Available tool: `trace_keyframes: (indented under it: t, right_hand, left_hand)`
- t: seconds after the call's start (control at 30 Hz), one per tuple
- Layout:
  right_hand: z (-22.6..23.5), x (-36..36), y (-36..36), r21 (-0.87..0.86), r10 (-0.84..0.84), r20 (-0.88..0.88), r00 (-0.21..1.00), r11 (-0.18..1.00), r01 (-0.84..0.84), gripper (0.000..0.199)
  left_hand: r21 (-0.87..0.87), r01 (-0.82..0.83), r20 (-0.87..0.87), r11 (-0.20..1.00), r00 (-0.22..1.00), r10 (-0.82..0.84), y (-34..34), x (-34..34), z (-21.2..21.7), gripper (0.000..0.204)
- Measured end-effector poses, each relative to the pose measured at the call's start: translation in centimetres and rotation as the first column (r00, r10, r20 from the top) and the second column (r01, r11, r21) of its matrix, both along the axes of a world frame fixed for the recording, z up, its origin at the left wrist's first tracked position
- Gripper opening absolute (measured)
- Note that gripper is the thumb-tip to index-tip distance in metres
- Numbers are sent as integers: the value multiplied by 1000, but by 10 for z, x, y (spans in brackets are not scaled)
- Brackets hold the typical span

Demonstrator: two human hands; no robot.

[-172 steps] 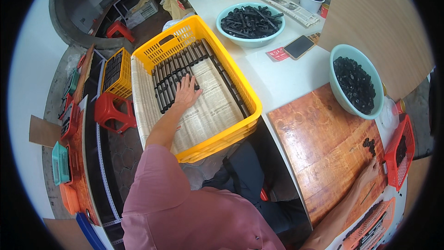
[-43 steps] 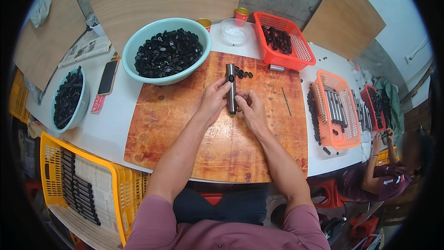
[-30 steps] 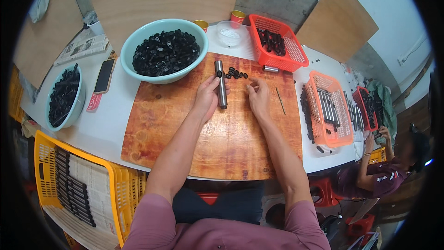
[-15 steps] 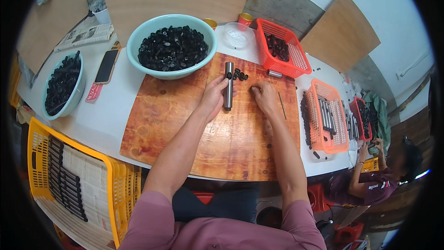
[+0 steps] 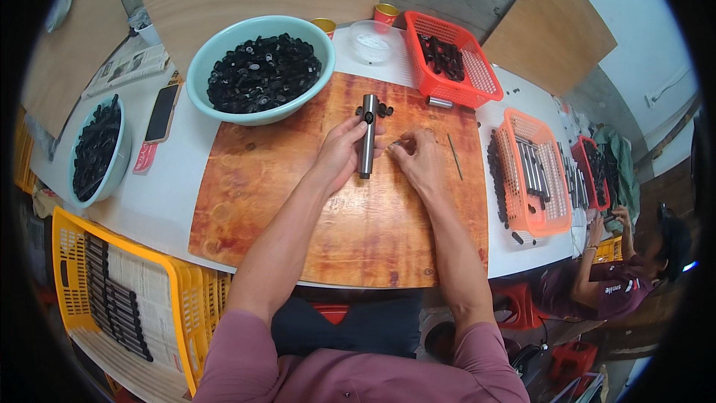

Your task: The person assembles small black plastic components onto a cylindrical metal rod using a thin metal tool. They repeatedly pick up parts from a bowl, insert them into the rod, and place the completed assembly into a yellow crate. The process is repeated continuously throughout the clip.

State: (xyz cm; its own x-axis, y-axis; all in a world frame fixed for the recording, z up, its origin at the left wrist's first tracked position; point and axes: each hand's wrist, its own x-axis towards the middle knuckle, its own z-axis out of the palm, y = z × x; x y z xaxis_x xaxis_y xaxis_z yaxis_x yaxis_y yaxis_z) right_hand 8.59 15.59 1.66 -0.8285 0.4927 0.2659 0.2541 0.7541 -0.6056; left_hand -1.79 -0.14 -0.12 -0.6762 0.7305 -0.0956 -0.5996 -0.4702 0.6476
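Observation:
A shiny metal tube (image 5: 368, 151) stands out above the wooden board, its far end pointing away from me. My left hand (image 5: 343, 153) is wrapped round it from the left. Near the tube's far end a black oval part (image 5: 369, 117) sits at its surface. To the right of the tube my right hand (image 5: 421, 160) is closed, thumb and fingers pinched together. Whatever is between those fingertips is too small to make out. Several small black parts (image 5: 385, 110) lie just beyond the tube. A thin rod (image 5: 456, 157) rests on the board right of my right hand.
A large pale-green basin (image 5: 198, 67) of black parts stands behind the wooden board (image 5: 253, 224). Left are a smaller basin (image 5: 125, 149), a phone (image 5: 161, 113) and a yellow crate (image 5: 179, 276). Red (image 5: 485, 89) and orange baskets (image 5: 556, 216) stand right; a co-worker (image 5: 597, 291) sits beyond.
My right hand has moved left, closer to the tube, with its fingers still pinched. My left hand keeps its hold on the tube. The whole view has shifted slightly.

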Motion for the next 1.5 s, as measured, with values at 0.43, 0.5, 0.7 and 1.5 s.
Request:
trace_keyframes:
  t: [0.43,0.5,0.7,1.5]
  right_hand:
    - [-14,-6,3,43,-2,-45,999,999,4,24]
    - [-16,-7,4,34,17,-48,999,999,-15,24]
    - [-13,-5,5,-50,-4,-29,1000,999,3,24]
    - [2,0,-9,182,252,-420,872,965,-191,23]
  left_hand:
    - [-56,52,-34,997,998,-54,5,9,-2,31]
    - [-57,53,-38,997,998,-55,4,9,-2,32]
    - [-53,58,-30,997,998,-60,2,11,3,34]
    - [-12,132,-74,991,988,-133,8,24,2,45]
